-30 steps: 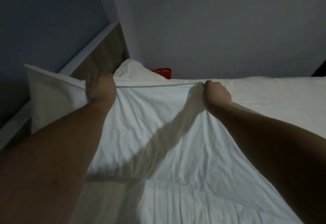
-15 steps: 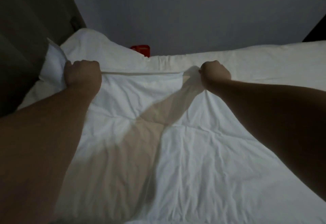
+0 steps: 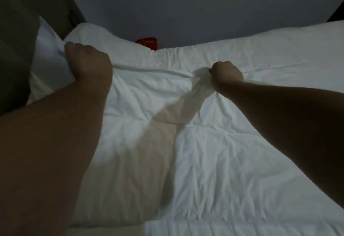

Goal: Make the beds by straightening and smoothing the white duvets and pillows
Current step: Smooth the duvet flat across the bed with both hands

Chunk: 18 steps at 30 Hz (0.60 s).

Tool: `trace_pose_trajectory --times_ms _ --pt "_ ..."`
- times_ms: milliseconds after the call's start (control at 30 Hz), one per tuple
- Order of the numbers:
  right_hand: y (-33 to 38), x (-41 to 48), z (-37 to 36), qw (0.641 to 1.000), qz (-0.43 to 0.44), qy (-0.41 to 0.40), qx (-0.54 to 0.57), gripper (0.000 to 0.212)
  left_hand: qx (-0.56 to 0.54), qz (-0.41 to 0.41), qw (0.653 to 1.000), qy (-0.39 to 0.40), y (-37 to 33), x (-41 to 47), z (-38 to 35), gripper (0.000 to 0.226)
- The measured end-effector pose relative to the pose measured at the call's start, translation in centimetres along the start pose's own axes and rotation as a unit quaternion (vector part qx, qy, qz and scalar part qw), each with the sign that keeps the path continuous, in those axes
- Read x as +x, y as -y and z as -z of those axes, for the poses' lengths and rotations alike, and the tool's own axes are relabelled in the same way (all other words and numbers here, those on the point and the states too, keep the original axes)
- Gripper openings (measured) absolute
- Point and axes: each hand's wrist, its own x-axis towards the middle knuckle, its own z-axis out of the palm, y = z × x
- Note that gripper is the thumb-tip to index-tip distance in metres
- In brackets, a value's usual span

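Note:
A white duvet [image 3: 214, 142] lies wrinkled across the bed in a dim room. My left hand [image 3: 87, 60] grips the duvet's top edge at its left corner, close to the headboard. My right hand [image 3: 226, 74] grips the same edge further right, fist closed on a fold of fabric. The edge runs nearly flat on the bed between my fists. A white pillow [image 3: 104, 38] lies just beyond the edge, partly covered by my left hand. My arms cast shadows over the duvet.
A dark wooden headboard [image 3: 22, 31] rises at the left. A grey wall [image 3: 186, 3] stands behind the bed. A small red object [image 3: 147, 42] sits between the bed's far side and the wall. White bedding [image 3: 279, 46] stretches away to the right.
Both hands have brought the duvet's top edge down from a raised, taut position onto the bed near the pillow. My view has dropped and moved closer to the headboard.

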Motion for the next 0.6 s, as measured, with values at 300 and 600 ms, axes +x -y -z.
trace_pose_trajectory --times_ms 300,600 --pt "0.5 -3.7 0.8 0.995 0.053 0.085 -0.025 0.018 0.033 -0.056 0.989 0.130 -3.6 -3.5 1.7 0.067" --pt "-12.8 -16.0 2.8 0.982 0.097 0.155 -0.054 0.020 -0.077 -0.274 0.932 0.225 -17.4 -16.5 7.4 0.062"
